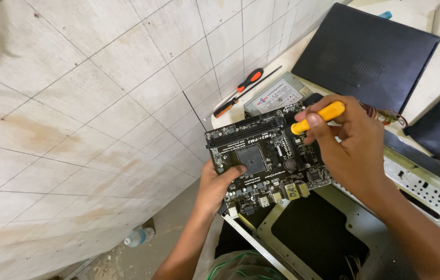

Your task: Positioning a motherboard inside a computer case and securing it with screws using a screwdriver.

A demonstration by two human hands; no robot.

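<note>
Left hand (219, 187) grips the black rectangular computer motherboard (267, 156) at its near-left edge, thumb lying across the top face beside the square grey processor socket (251, 159), fingers hidden underneath. I've got the board held up, tilted, above the open grey sheet-metal computer case (427, 192), not seated in it. Right hand (348, 146) is clenched round a yellow plastic-handled screwdriver (317, 118); only the handle shows, the tip is hidden behind my fingers, so I can't tell where it touches the board.

My read on doing this well:
- keep left-hand grip on the board edge only, thumb off the socket
- board is unsupported on the right, so any push from the driver should be light, or rest the board on the case rim first
- keep the driver square; a slip would scrape across the board's small parts

Spare orange-and-black-handled screwdriver (240, 93) and grey metal power supply box (278, 96) lie just behind the board on the pale bench, beside the black flat panel (367, 54).
</note>
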